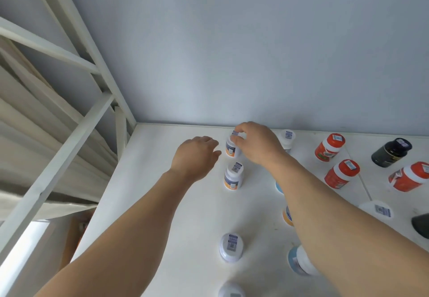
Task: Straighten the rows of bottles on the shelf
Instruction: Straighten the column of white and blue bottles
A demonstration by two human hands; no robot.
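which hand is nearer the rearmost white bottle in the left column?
Right. The right hand pinches the cap of that rearmost white bottle from above; the left hand hovers just to its left, fingers loosely curled, not touching.

I have only the head view, worn above the shelf and tilted forward and down onto it. It sits close, with both forearms reaching away from the lens toward the back wall behind the shelf.
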